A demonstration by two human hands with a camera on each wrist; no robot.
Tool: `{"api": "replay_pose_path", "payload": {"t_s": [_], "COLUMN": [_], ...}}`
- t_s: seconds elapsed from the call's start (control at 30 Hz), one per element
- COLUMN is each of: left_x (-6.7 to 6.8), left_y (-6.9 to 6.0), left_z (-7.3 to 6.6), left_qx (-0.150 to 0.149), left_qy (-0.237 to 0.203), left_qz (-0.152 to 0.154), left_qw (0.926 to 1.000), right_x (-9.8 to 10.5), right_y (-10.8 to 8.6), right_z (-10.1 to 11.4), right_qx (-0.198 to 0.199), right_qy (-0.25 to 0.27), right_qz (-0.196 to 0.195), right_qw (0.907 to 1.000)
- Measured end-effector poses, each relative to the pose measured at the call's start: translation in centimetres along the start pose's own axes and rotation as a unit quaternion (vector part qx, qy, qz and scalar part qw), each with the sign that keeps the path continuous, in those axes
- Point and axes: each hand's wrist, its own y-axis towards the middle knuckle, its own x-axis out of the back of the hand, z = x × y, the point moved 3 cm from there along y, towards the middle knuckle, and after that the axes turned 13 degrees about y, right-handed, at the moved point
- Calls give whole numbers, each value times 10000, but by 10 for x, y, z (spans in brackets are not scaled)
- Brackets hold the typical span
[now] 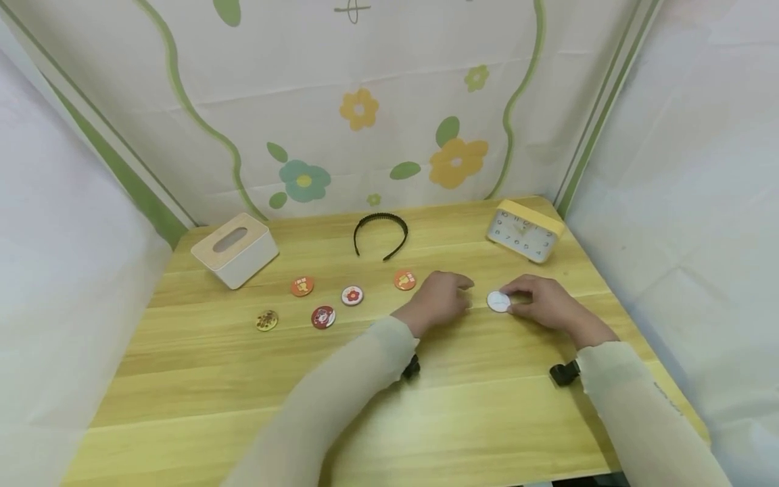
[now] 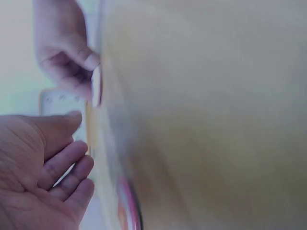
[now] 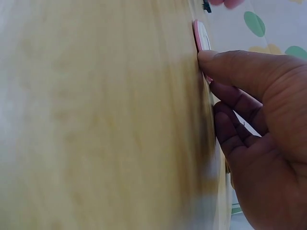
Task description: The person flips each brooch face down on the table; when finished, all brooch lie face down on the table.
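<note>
Wood-grain tbl (image 1: 475,419) w/ tissue box (image 1: 246,260) back L, blk headband (image 1: 381,216) back ctr, yel clock (image 1: 523,233) back R, 2 orange badges (image 1: 301,286), yel badge (image 1: 266,320), red badge (image 1: 323,317), white flower badge (image 1: 352,295) L to ctr, & white disc (image 1: 498,302) at/near surface, pinched by R hand (image 1: 544,302).

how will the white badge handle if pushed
The white badge looks stiff, with a clean round rim. Thin and pinched at its edge by the right hand, it seems light. Low and broad, it should slide, not tip.
</note>
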Motion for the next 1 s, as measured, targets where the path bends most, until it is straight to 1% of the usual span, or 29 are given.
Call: {"api": "replay_pose_path", "payload": {"t_s": [0.07, 0.13, 0.23, 0.27, 0.37, 0.43, 0.57, 0.7, 0.87, 1.0], "left_x": [7, 14, 24, 26, 28, 28, 24, 19, 16, 14], "left_y": [-8, -17, -28, -32, -39, -42, -47, -49, -48, -44], "left_z": [15, 29, 47, 51, 60, 62, 64, 64, 63, 62], "left_qx": [-95, -117, -67, -63, -75, -134, -152, -116, -94, -96], "left_qy": [-233, -444, -671, -677, -423, -122, 154, 229, 369, 442], "left_qz": [117, 238, 362, 394, 446, 437, 433, 354, 166, 103], "left_qw": [9996, 9987, 9971, 9969, 9981, 9989, 9988, 9990, 9991, 9989], "right_x": [-1, -1, 0, 1, 1, 1, -1, -1, 0, 0], "right_y": [0, 1, 1, 1, 1, 0, -1, -2, -3, -4], "right_z": [0, 1, 1, 1, 1, 1, 1, 1, 0, -1], "right_qx": [9, -21, -54, -66, -89, -81, -97, -83, -68, -86], "right_qy": [29, 70, 77, 74, 52, 55, 120, 133, 178, 192], "right_qz": [34, 32, -17, -28, -38, -20, 20, -9, -44, -34], "right_qw": [10000, 10000, 10000, 9999, 9999, 9999, 9999, 9999, 9998, 9998]}}
